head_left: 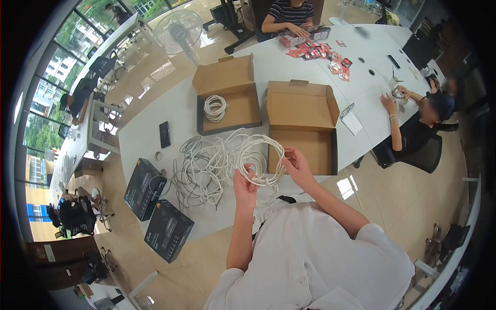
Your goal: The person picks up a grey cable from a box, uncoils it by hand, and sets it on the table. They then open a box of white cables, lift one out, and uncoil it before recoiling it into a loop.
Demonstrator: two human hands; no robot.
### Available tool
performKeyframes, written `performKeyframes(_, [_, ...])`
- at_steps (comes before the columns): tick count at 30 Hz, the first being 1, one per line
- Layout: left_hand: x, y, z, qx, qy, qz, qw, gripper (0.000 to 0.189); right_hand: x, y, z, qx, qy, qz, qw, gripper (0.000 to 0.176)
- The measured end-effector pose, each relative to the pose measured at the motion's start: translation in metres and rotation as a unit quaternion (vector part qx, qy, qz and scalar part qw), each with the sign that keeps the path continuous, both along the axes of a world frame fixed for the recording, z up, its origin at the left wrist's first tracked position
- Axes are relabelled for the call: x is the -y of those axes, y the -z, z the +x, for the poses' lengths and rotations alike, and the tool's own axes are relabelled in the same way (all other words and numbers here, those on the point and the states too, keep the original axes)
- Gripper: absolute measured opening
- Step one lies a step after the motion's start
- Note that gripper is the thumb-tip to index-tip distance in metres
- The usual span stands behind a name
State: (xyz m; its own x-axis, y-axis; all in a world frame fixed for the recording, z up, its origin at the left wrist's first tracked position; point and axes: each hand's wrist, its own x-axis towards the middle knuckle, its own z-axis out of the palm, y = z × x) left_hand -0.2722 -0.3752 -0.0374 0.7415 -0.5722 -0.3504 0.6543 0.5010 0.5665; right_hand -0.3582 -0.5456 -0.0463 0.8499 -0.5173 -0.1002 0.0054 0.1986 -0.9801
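Observation:
A coiled loop of white cable [260,182] is held up over the table's near edge. My left hand [246,185] grips its lower left side, and my right hand [296,166] pinches its right side. Beside and behind it spreads a loose tangle of white and grey cables [206,170]. Farther back, an open cardboard box [240,111] contains a white cable coil [215,108]. To its right stands another open cardboard box [302,150], with no coil visible inside, partly hidden by my right hand.
Two dark product boxes [144,188] [169,231] lie at the table's left edge, near a phone [164,135]. Red packets [318,53] lie in front of a person across the table. Another person sits at the right, hands on small items. A fan [179,34] stands behind.

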Motion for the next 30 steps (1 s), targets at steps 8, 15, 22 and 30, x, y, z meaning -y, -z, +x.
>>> performKeyframes(8, [0.000,0.005,-0.006,0.107,0.036,0.189,0.975,0.016,0.018,-0.006,0.005,0.014,-0.007,-0.044,0.999,0.024])
performKeyframes(15, [-0.005,0.014,-0.009,0.178,0.103,0.217,0.954,0.015,0.017,-0.033,0.005,0.037,0.038,-0.233,0.971,0.025])
performKeyframes(22, [0.003,0.013,-0.002,0.341,0.176,0.326,0.864,0.030,0.028,-0.046,-0.013,0.000,-0.039,-0.314,0.949,0.014])
performKeyframes(30, [0.027,0.006,0.006,0.375,0.222,0.305,0.846,0.027,0.027,-0.029,-0.032,0.012,-0.095,-0.403,0.910,0.013])
